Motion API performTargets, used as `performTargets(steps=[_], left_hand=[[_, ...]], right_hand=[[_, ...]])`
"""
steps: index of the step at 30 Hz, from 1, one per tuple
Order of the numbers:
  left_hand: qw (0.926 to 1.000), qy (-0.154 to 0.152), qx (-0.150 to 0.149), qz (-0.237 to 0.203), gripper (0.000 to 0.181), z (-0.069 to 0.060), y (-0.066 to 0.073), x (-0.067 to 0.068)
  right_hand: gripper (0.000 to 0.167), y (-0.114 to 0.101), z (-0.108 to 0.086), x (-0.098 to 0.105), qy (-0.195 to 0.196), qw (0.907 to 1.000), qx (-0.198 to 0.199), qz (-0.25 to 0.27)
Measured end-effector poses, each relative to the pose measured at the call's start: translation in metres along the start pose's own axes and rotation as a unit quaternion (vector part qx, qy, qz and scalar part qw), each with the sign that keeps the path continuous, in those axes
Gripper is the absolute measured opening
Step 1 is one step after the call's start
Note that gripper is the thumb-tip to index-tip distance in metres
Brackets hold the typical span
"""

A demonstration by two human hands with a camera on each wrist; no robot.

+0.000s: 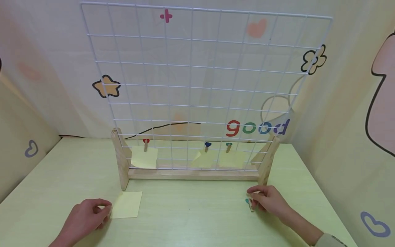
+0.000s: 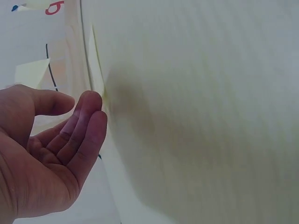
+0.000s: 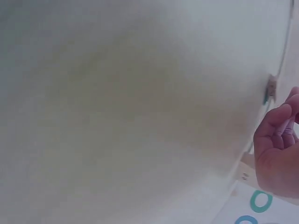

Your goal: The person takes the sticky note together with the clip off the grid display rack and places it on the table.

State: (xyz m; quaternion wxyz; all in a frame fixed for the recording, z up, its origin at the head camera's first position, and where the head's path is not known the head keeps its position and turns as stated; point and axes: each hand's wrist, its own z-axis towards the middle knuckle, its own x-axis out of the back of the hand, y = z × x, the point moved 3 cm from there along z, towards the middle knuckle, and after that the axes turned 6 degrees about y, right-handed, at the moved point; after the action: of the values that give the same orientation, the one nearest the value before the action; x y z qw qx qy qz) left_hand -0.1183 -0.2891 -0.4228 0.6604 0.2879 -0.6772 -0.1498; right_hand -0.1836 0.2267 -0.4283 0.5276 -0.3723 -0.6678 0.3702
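We see the note [image 1: 127, 206] flat for the most part on the table [image 1: 194, 223], at the near left, just in front of the left foot of the stand [image 1: 194, 175]. Our left hand [image 1: 87, 216] is at its left edge; the left wrist view shows thumb and fingers apart, with nothing gripped and the note's edge just beyond the fingertips. We judge the note light, thin and easily creased, perhaps tacky along one edge, so we would take it by a corner or its rim, between thumb and forefinger.

The clip [image 1: 251, 207] lies at the near right, tucked just beside the fingers of our right hand [image 1: 271, 202]. Those fingers are bent with the tips close together; whether they pinch anything we cannot tell. The clip looks small, stiff and light, likely sprung; its plain end, away from the teal heart, seems the better hold.
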Motion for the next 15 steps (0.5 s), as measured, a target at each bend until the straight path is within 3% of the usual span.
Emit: performTargets(steps=[8, 15], left_hand=[[0.9981, 0.021, -0.042, -0.04, 0.021, 0.001, 0.016, 0.001], [0.9933, 0.048, -0.061, -0.086, 0.022, 0.008, 0.031, -0.001]], right_hand=[[0.031, -0.025, 0.002, -0.004, -0.004, 0.9994, 0.027, 0.02], [0.03, -0.05, 0.002, -0.024, -0.017, 0.9982, 0.037, 0.043]])
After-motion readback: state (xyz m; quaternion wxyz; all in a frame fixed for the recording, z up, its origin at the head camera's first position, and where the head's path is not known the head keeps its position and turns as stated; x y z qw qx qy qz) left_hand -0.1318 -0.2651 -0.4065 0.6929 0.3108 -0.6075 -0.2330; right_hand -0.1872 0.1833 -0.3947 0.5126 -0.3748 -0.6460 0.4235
